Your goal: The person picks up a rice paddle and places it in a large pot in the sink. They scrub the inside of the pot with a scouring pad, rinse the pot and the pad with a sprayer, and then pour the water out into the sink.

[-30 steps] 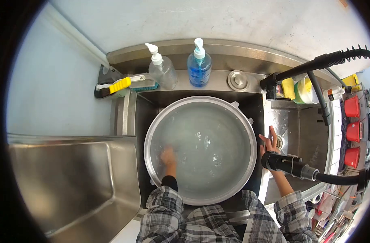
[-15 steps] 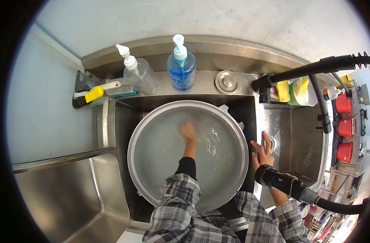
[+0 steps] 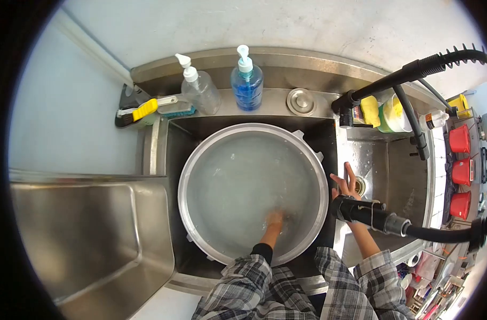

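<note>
A large round metal pot (image 3: pixel 185 189), filled with cloudy water, sits in the middle sink basin. My left hand (image 3: pixel 275 217) is dipped in the water near the front right of the pot; its fingers are blurred under the surface, and what they hold, if anything, is hidden. To the right, my right hand (image 3: pixel 348 184) rests on the divider between the basins, fingers spread. A black spray nozzle (image 3: pixel 369 212) hangs just over that hand and covers part of it.
Behind the pot stand a clear pump bottle (image 3: pixel 202 93), a blue soap bottle (image 3: pixel 247 88) and a metal lid (image 3: pixel 301 102). Brushes (image 3: pixel 145 110) are at the left. A black faucet arm (image 3: pixel 387 82) and yellow sponge (image 3: pixel 370 111) are at the right.
My left hand has moved from the pot's middle toward its front right. My right hand stays on the divider with fingers spread. The view has shifted slightly.
</note>
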The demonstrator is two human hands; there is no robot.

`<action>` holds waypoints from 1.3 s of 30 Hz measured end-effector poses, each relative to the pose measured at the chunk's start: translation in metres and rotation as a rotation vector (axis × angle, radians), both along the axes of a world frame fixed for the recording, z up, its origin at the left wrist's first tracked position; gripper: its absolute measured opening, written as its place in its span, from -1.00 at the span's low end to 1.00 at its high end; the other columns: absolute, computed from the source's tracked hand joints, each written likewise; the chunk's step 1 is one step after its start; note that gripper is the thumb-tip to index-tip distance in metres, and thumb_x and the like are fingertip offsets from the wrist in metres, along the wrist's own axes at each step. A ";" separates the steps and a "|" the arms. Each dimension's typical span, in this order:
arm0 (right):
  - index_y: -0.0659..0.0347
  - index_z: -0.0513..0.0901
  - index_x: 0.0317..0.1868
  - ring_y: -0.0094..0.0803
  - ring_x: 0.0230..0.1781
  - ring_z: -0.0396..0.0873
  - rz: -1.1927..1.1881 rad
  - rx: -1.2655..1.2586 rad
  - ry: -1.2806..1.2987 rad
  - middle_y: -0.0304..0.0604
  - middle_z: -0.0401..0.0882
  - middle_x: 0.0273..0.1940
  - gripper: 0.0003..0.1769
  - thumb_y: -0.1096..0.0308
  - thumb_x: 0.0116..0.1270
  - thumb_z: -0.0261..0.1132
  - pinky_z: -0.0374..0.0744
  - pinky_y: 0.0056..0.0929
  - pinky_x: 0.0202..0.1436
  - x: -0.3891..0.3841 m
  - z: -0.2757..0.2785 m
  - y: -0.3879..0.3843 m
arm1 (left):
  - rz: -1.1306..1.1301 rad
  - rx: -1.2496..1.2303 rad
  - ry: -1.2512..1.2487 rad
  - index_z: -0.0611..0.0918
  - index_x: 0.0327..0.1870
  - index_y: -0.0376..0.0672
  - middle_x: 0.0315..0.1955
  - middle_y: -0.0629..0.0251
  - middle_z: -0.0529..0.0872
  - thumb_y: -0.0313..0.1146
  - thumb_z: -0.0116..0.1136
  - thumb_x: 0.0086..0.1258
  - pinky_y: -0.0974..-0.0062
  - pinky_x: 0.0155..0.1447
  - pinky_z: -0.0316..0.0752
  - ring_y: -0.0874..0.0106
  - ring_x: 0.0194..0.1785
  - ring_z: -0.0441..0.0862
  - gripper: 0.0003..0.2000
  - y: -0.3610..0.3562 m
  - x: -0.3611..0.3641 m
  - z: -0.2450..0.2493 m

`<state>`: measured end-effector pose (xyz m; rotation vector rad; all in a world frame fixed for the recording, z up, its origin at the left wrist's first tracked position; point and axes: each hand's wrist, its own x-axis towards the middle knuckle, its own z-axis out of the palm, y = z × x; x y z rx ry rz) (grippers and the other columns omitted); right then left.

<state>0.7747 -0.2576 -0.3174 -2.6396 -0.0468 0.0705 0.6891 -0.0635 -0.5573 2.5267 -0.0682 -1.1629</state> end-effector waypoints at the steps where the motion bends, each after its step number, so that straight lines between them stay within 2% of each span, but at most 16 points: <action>1: 0.13 0.51 0.03 -0.02 0.31 0.22 0.010 0.007 -0.011 0.03 -0.07 0.40 -0.65 0.44 0.21 0.12 0.45 -0.21 0.16 0.000 0.002 0.001 | 0.085 0.014 0.219 0.54 0.06 -0.07 0.11 0.16 0.51 -0.28 -0.10 0.35 0.19 0.16 0.37 0.20 0.16 0.46 -0.70 0.014 -0.007 0.004; 5: 0.25 0.50 0.04 -0.04 0.34 0.18 0.055 0.017 -0.061 0.07 -0.08 0.40 -0.67 0.34 0.32 0.05 0.32 -0.17 0.27 -0.001 -0.003 -0.001 | 0.009 0.182 0.082 0.55 0.05 -0.07 0.06 0.19 0.55 -0.27 -0.11 0.35 0.24 0.12 0.41 0.22 0.11 0.50 -0.69 0.076 -0.039 0.027; 7: 0.29 0.50 0.05 -0.04 0.36 0.14 0.039 0.245 -0.057 0.06 -0.09 0.40 -0.65 0.28 0.37 -0.01 0.25 -0.13 0.31 -0.002 -0.011 -0.002 | 0.243 0.240 -0.310 0.64 -0.13 0.00 -0.12 0.21 0.66 -0.29 -0.06 0.32 0.26 -0.12 0.52 0.23 -0.10 0.63 -0.77 0.100 -0.047 0.014; 10: 0.28 0.50 0.04 -0.03 0.36 0.13 -0.044 0.400 -0.004 0.07 -0.09 0.40 -0.67 0.36 0.32 0.04 0.27 -0.14 0.30 -0.002 -0.015 -0.001 | 0.325 0.356 -0.228 0.64 -0.16 0.04 -0.17 0.22 0.67 -0.29 0.01 0.28 0.27 -0.17 0.52 0.25 -0.12 0.64 -0.81 0.135 -0.029 -0.016; 15: 0.25 0.51 0.04 -0.03 0.33 0.20 0.013 0.044 -0.020 0.07 -0.09 0.40 -0.64 0.48 0.21 0.08 0.39 -0.22 0.20 -0.002 -0.005 0.000 | 0.688 0.609 -0.235 0.60 -0.13 -0.07 -0.20 0.18 0.66 -0.33 0.09 0.23 0.25 -0.10 0.50 0.22 -0.14 0.62 -0.80 0.156 0.041 0.013; 17: 0.18 0.51 0.04 0.00 0.33 0.20 -0.001 0.047 -0.013 0.06 -0.07 0.40 -0.62 0.50 0.18 0.10 0.49 -0.25 0.09 -0.001 -0.002 0.000 | 0.865 0.505 -0.467 0.58 -0.08 -0.09 -0.19 0.15 0.64 -0.28 0.10 0.24 0.25 0.02 0.45 0.22 -0.07 0.59 -0.75 0.172 0.065 -0.033; 20: 0.07 0.52 0.02 0.00 0.35 0.15 0.012 -0.064 -0.035 -0.01 -0.05 0.40 -0.63 0.48 0.17 0.11 0.51 -0.26 0.09 0.001 -0.001 0.001 | 0.560 0.770 -1.041 0.58 -0.08 -0.09 -0.19 0.15 0.64 -0.25 0.05 0.28 0.25 0.08 0.40 0.22 -0.04 0.56 -0.76 0.203 0.100 -0.259; 21: 0.05 0.49 0.04 -0.01 0.37 0.11 0.027 -0.094 -0.039 -0.02 -0.08 0.41 -0.62 0.47 0.17 0.12 0.52 -0.25 0.09 0.001 -0.002 0.001 | 0.595 0.631 -0.826 0.58 -0.08 -0.08 -0.18 0.16 0.64 -0.25 0.02 0.30 0.25 0.06 0.42 0.21 -0.04 0.57 -0.77 0.186 0.117 -0.200; 23: 0.04 0.48 0.05 0.00 0.37 0.10 0.002 -0.061 0.015 -0.03 -0.10 0.41 -0.61 0.47 0.17 0.12 0.51 -0.24 0.10 0.001 0.000 0.002 | 0.684 0.388 -0.366 0.59 -0.10 -0.08 -0.17 0.17 0.64 -0.26 -0.05 0.34 0.25 0.02 0.44 0.21 -0.06 0.58 -0.77 0.135 0.167 0.022; 26: -0.10 0.51 0.05 -0.08 0.24 0.34 0.014 -0.137 -0.077 -0.07 0.00 0.38 -0.57 0.40 0.12 0.19 0.60 -0.27 -0.09 0.000 -0.007 -0.003 | 0.579 0.303 -0.778 0.61 -0.14 -0.07 -0.16 0.19 0.64 -0.25 -0.06 0.34 0.25 -0.08 0.48 0.21 -0.09 0.59 -0.78 0.102 0.164 -0.062; 29: -0.10 0.51 0.05 -0.07 0.26 0.31 0.019 -0.147 -0.091 -0.07 -0.01 0.38 -0.57 0.41 0.12 0.19 0.59 -0.26 -0.06 0.000 -0.006 -0.001 | 0.365 0.277 -0.628 0.63 -0.16 -0.05 -0.13 0.19 0.64 -0.24 -0.04 0.32 0.26 -0.11 0.50 0.22 -0.11 0.61 -0.78 0.064 0.149 -0.033; 31: -0.10 0.51 0.05 -0.06 0.25 0.31 0.032 -0.129 -0.111 -0.07 -0.01 0.38 -0.58 0.41 0.13 0.19 0.58 -0.25 -0.03 0.000 -0.010 -0.004 | 0.600 -0.053 -0.500 0.64 -0.18 -0.05 -0.15 0.18 0.65 -0.24 -0.03 0.31 0.25 -0.11 0.51 0.22 -0.13 0.62 -0.78 0.044 0.127 -0.033; 33: -0.03 0.50 0.06 -0.02 0.30 0.22 0.025 -0.089 -0.053 -0.05 -0.06 0.40 -0.58 0.45 0.14 0.16 0.52 -0.25 0.06 -0.001 -0.004 -0.001 | 0.167 0.185 -0.977 0.66 -0.22 -0.08 -0.20 0.18 0.67 -0.31 -0.01 0.28 0.26 -0.12 0.52 0.20 -0.17 0.64 -0.81 0.022 0.077 -0.018; 35: 0.03 0.48 0.07 0.02 0.36 0.13 0.022 -0.049 -0.013 -0.02 -0.11 0.41 -0.58 0.49 0.15 0.13 0.47 -0.24 0.16 0.001 -0.001 0.001 | 0.388 -0.063 -0.114 0.65 -0.16 -0.06 -0.15 0.16 0.66 -0.37 0.02 0.25 0.24 0.00 0.48 0.18 -0.07 0.61 -0.80 0.014 0.072 0.021; 37: 0.06 0.51 0.05 0.00 0.36 0.13 0.033 -0.054 -0.030 -0.02 -0.11 0.41 -0.60 0.49 0.15 0.14 0.47 -0.26 0.15 0.000 -0.002 -0.002 | 0.151 0.040 -0.055 0.64 -0.10 -0.02 -0.05 0.15 0.62 -0.33 0.03 0.25 0.21 0.15 0.39 0.19 0.04 0.56 -0.77 -0.010 -0.001 -0.112; 39: 0.09 0.51 0.04 -0.02 0.37 0.13 0.025 -0.021 -0.025 -0.01 -0.10 0.41 -0.62 0.48 0.16 0.13 0.47 -0.26 0.16 -0.003 -0.005 -0.003 | 0.058 0.075 -0.131 0.63 -0.10 -0.03 -0.05 0.19 0.63 -0.33 0.02 0.26 0.25 0.12 0.43 0.22 0.02 0.57 -0.77 0.010 -0.025 -0.057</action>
